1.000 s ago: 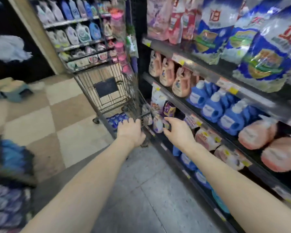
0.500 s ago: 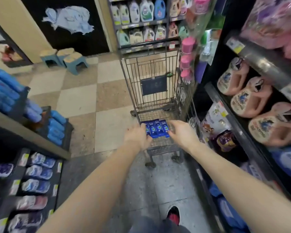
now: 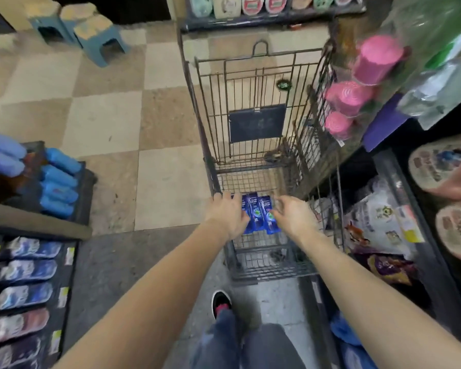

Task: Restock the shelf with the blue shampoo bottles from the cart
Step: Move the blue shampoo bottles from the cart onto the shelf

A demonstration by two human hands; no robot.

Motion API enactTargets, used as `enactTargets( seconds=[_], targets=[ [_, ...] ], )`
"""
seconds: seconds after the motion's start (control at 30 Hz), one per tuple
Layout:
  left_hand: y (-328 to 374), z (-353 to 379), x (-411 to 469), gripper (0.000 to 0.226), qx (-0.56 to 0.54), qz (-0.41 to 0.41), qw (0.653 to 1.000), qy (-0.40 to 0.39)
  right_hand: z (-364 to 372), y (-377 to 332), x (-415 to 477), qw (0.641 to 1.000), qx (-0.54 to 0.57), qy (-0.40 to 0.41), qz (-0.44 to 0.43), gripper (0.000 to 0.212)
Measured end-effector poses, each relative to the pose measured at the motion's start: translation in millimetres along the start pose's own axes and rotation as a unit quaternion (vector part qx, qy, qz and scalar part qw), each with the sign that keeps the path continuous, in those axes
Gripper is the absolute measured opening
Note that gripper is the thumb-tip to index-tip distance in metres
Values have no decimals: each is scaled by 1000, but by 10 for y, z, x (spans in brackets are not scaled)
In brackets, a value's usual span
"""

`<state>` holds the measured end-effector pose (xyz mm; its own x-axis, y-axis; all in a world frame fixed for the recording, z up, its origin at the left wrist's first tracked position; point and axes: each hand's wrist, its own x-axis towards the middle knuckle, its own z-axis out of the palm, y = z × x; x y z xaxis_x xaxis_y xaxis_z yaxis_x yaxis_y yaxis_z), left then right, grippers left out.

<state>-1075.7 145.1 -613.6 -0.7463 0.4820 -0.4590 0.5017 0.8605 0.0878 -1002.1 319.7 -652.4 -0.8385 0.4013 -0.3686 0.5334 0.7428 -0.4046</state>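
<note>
On the floor of the cart (image 3: 258,265), blue shampoo bottles (image 3: 256,214) are flanked by the left hand (image 3: 229,214) and right hand (image 3: 294,218), fingers curled, grip unclear; smooth, stiff, light plastic is judged best held round the middle.

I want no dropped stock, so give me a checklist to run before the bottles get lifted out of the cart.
1. Blue plastic shampoo bottles lying in the wire shopping cart: ok.
2. Left hand at the row's left side: ok.
3. Right hand at its right side: ok.
4. Fingers closed round the bottles: cannot tell.
5. Bottle caps closed: cannot tell, too blurred.
</note>
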Motion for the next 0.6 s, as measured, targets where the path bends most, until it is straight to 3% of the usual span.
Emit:
enactTargets(
  seconds=[0.33, 0.53, 0.6],
  targets=[
    [-40, 491, 1588, 61, -60, -35, 993, -101, 720, 519, 1713, 990, 3, -88, 108, 26],
    [-88, 1057, 2334, 61, -42, -81, 988, -126, 1452, 966, 2513, 968, 77, -145, 192, 45],
    [-75, 1242, 2492, 59, -46, -89, 987, -127, 1706, 1081, 2657, 959, 68, -180, 209, 42]
  ],
)
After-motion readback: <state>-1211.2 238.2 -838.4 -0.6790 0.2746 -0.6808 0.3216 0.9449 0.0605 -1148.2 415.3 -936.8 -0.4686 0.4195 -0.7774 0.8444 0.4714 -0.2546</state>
